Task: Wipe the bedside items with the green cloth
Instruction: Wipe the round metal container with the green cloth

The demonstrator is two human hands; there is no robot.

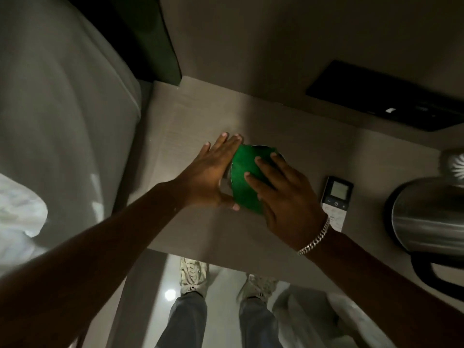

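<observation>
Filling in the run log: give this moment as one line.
step: wiping | right hand: pressing green cloth on round item | left hand: steadying, open | remote: untouched

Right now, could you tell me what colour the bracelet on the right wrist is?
Silver, a chain-link bracelet, seen in the head view.

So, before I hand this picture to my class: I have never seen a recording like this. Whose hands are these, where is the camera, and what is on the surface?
The camera sits on a person's head and looks down, so you see their own arms and, below, their shoes. The right hand presses a green cloth over a round object, mostly hidden. The left hand lies flat against its side, steadying it. On the bedside table also lie a remote control and a steel kettle. A bed is on the left.
</observation>
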